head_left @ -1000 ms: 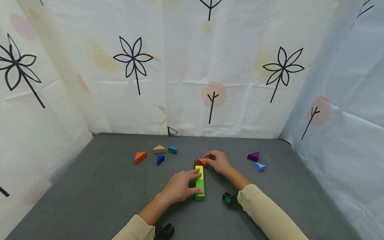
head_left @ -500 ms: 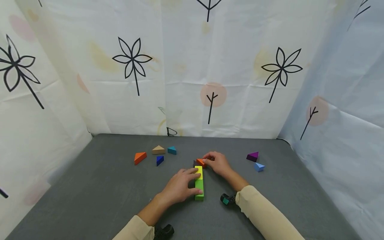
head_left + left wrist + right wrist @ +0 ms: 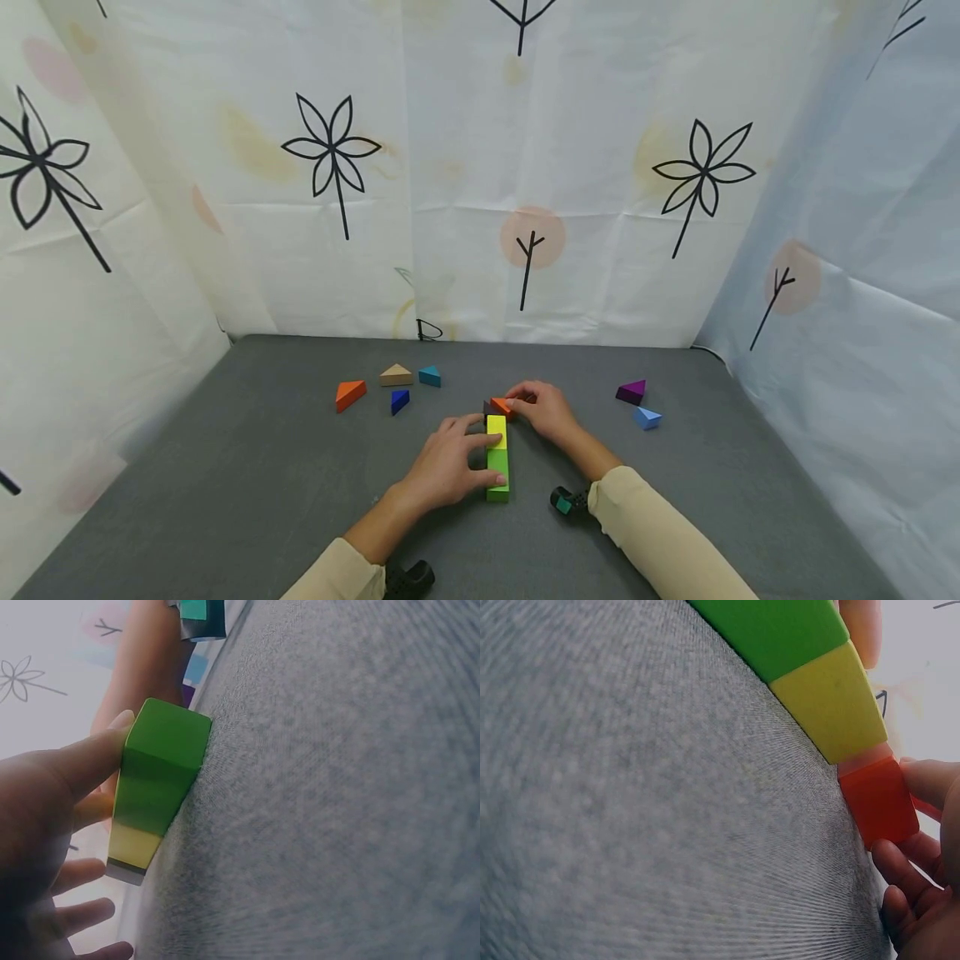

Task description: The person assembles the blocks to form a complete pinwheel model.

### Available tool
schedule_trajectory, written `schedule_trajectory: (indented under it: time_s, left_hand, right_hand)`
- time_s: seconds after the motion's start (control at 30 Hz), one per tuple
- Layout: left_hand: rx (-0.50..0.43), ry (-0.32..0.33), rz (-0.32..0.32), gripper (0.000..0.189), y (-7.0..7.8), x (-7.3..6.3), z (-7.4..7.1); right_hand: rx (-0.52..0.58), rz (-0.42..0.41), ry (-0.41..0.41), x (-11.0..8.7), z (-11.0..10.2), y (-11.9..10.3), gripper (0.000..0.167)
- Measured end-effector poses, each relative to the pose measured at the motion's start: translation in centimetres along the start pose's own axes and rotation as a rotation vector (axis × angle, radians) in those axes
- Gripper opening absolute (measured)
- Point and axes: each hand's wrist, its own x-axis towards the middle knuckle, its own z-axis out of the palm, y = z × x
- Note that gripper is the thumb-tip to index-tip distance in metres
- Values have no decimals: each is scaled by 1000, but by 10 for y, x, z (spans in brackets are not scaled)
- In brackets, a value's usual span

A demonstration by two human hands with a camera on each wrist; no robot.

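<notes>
A green block (image 3: 497, 469) and a yellow block (image 3: 497, 425) lie end to end on the grey table. Past the yellow one sit a dark triangular block (image 3: 489, 408) and an orange triangular block (image 3: 501, 406). With fingers spread, my left hand (image 3: 442, 467) rests its thumb on the green block and a fingertip on the yellow one; another finger reaches toward the dark block. My right hand (image 3: 551, 412) pinches the orange block between thumb and fingers. In the right wrist view that orange block (image 3: 881, 799) is close against the end of the row.
Back left on the table (image 3: 300, 483) are triangular blocks in orange (image 3: 350, 395), tan (image 3: 396, 376), teal (image 3: 430, 376) and blue (image 3: 400, 401). At right lie a purple block (image 3: 632, 392) and a light blue block (image 3: 647, 417). Patterned cloth (image 3: 450, 167) hangs behind.
One left-hand finger has shifted from the yellow block's far end toward the dark block. My right hand keeps its pinch on the orange block and has barely moved.
</notes>
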Motion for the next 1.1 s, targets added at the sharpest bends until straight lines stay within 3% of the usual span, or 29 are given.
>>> schedule_trajectory:
  time_s: [0.2,0.43,1.1]
  left_hand:
    - [-68,-23,-29,66,-3,2,0]
    - [-107,-22,-17,64,-6,2,2]
    - [-133,-25,8,62,-8,2,4]
  right_hand:
    - [14,-18,6,-1,1,0,8]
    - [27,-39,6,-4,2,-1,9]
    - [51,-54,16,-10,5,-2,15]
